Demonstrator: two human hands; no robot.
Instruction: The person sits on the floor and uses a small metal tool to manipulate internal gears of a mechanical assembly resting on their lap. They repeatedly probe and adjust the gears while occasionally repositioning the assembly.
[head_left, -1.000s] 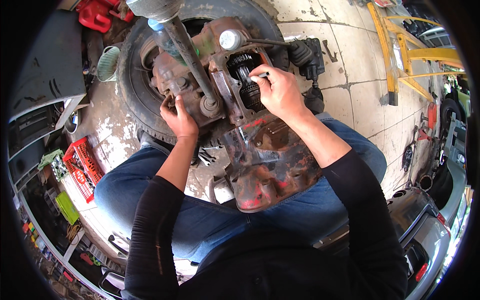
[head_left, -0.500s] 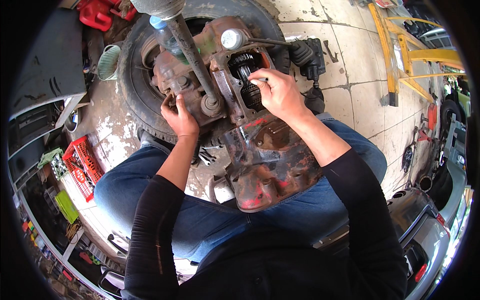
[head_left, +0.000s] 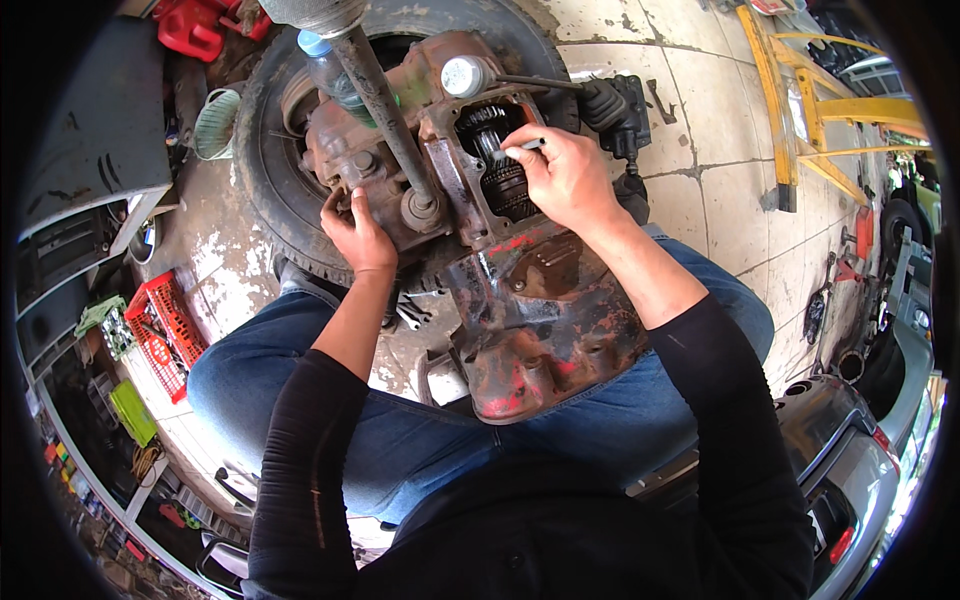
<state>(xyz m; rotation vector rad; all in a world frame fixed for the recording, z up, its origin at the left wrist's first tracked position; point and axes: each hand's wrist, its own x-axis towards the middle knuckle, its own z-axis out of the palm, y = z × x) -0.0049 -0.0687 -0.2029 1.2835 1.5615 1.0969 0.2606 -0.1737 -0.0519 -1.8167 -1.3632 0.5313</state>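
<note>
A rusty, red-stained gearbox (head_left: 545,345) lies between my legs, its far part over a tyre. Gears (head_left: 505,185) show through its open top. Above that opening my right hand (head_left: 573,180) pinches a slim metal rod (head_left: 527,146), its pale end pointing left over the gears. I cannot tell whether the rod touches them. On the left side, my left hand (head_left: 360,238) is closed against the gearbox's rusty housing beside a bolt head, thumb up and fingers curled at its edge. A thick metal shaft (head_left: 385,115) slants across the housing just right of that hand.
The tyre (head_left: 265,190) lies flat on the tiled floor. A white-capped container (head_left: 467,77) and a blue-capped bottle (head_left: 335,75) stand at the housing's far side. Around me are a red basket (head_left: 165,335), a yellow metal frame (head_left: 785,110) and a dark joint assembly (head_left: 620,115).
My right hand has shifted slightly to the right with the rod, so more of the rod and gears shows. My left hand has stayed in place.
</note>
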